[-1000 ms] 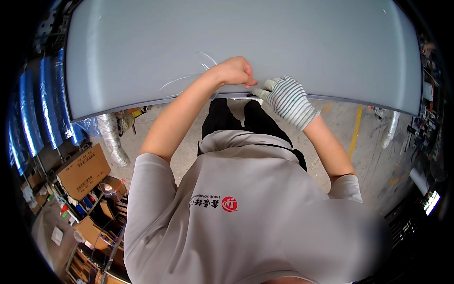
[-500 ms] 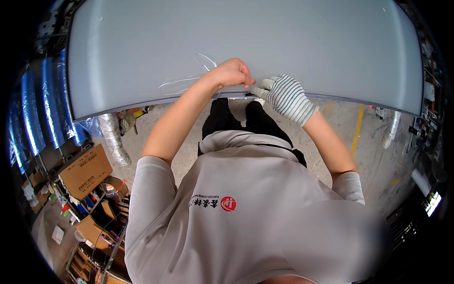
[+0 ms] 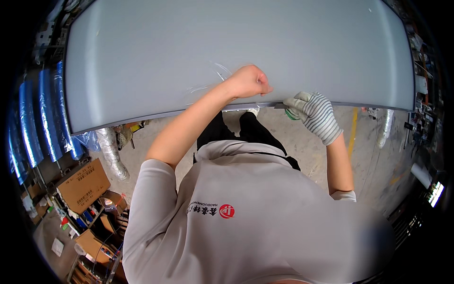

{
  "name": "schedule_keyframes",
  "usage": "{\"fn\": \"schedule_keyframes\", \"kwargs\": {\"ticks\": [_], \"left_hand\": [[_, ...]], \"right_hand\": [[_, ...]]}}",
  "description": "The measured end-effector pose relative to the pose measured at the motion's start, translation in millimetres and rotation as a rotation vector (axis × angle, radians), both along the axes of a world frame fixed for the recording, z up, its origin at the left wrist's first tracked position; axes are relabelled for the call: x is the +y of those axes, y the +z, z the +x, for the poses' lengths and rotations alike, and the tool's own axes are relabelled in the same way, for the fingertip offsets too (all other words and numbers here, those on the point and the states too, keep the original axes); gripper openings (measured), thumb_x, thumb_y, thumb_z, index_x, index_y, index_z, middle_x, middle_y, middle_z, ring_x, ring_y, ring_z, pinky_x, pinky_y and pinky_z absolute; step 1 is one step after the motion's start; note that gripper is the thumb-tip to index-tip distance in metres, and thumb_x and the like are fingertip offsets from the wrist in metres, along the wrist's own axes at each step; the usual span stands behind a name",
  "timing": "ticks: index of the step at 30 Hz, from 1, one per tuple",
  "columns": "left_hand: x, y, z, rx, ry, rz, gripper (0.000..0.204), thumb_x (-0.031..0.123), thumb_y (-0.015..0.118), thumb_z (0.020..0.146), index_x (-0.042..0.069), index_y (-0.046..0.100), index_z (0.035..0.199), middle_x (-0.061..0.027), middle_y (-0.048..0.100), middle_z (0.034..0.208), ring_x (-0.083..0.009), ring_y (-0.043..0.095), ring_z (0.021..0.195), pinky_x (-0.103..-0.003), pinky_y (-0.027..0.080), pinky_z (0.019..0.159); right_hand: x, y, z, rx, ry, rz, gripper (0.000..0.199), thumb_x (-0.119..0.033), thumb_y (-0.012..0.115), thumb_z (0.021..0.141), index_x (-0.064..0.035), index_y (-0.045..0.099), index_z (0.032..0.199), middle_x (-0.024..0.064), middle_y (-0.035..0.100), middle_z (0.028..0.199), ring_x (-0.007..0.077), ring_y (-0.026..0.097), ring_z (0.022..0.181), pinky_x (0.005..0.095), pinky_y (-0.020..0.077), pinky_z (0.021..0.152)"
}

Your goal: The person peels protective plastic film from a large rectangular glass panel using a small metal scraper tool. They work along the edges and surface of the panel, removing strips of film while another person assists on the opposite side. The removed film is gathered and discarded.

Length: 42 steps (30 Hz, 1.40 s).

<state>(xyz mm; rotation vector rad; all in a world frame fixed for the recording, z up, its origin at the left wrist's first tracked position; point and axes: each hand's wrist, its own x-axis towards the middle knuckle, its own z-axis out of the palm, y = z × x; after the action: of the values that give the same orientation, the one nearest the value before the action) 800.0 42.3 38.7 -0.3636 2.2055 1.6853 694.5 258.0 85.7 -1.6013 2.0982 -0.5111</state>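
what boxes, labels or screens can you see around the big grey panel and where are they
Large cardboard box: lower left on the floor, flat brown carton with dark print on its top.
Smaller cardboard boxes: bottom left among clutter, brown, partly hidden.
Lit screen: far right edge, small bright slanted rectangle.
Shirt logo: on the person's grey shirt, a red round mark beside small characters.

Left hand on the panel, right hand at its near edge, cardboard box lower left.

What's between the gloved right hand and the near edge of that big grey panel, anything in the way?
Nothing visible. The right hand is already at the near edge of the grey panel, and the bare left hand rests fisted on the panel beside it, pinching clear film.
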Motion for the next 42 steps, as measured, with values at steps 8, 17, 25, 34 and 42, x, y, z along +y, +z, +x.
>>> {"fn": "schedule_keyframes", "kwargs": {"ticks": [8, 17, 25, 34, 42], "left_hand": [[12.2, 132.0, -50.8, 0.489, 0.206, 0.167, 0.026, 0.025, 0.066, 0.082, 0.003, 0.063, 0.069, 0.0009, 0.059, 0.068, -0.0085, 0.05, 0.072, -0.025, 0.039, 0.068], [-10.2, 93.7, -25.3, 0.544, 0.203, 0.111, 0.021, 0.021, 0.059, 0.088, 0.003, 0.061, 0.078, -0.002, 0.053, 0.089, -0.0111, 0.046, 0.082, -0.025, 0.035, 0.071], [12.9, 95.0, 18.6, 0.545, 0.036, 0.405, 0.015, 0.02, 0.063, 0.081, 0.004, 0.063, 0.082, -0.0097, 0.049, 0.111, -0.0192, 0.044, 0.102, -0.034, 0.035, 0.088], [28.2, 94.1, 28.8, 0.562, -0.159, 0.519, 0.008, 0.012, 0.063, 0.077, 0.004, 0.062, 0.077, -0.0123, 0.045, 0.115, -0.0238, 0.042, 0.105, -0.04, 0.033, 0.093], [55.9, 107.1, -2.1, 0.558, -0.204, 0.517, 0.026, 0.011, 0.063, 0.079, 0.004, 0.058, 0.103, -0.0098, 0.045, 0.118, -0.0211, 0.043, 0.107, -0.036, 0.035, 0.094]], "right_hand": [[77.7, -31.4, 50.1, -0.341, -0.447, -0.053, 0.022, -0.019, 0.065, 0.081, -0.0086, 0.066, 0.1, 0.0072, 0.06, 0.074, 0.0216, 0.061, 0.068, 0.0324, 0.0494, 0.063], [84.9, -62.1, 97.5, -0.866, -1.312, -0.235, 0.025, -0.028, 0.062, 0.084, -0.0032, 0.064, 0.08, -0.0044, 0.042, 0.053, 0.007, 0.036, 0.047, 0.0241, 0.0308, 0.044], [74.3, -69.4, 53.2, -1.386, -1.544, -0.821, 0.044, -0.047, 0.051, 0.09, -0.0036, 0.057, 0.094, -0.0079, 0.027, 0.047, 0.0069, 0.021, 0.037, 0.0236, 0.0207, 0.038], [73.6, -72.0, -14.7, -1.739, -1.635, -0.915, 0.024, -0.03, 0.063, 0.085, -0.0108, 0.051, 0.078, -0.0073, 0.029, 0.047, 0.0062, 0.022, 0.036, 0.023, 0.0181, 0.034], [138.7, 123.0, -88.0, -0.785, -1.26, -1.526, 0.032, -0.022, 0.062, 0.085, -0.018, 0.043, 0.06, -0.009, 0.032, 0.048, 0.0051, 0.025, 0.038, 0.0233, 0.0232, 0.036]]}}
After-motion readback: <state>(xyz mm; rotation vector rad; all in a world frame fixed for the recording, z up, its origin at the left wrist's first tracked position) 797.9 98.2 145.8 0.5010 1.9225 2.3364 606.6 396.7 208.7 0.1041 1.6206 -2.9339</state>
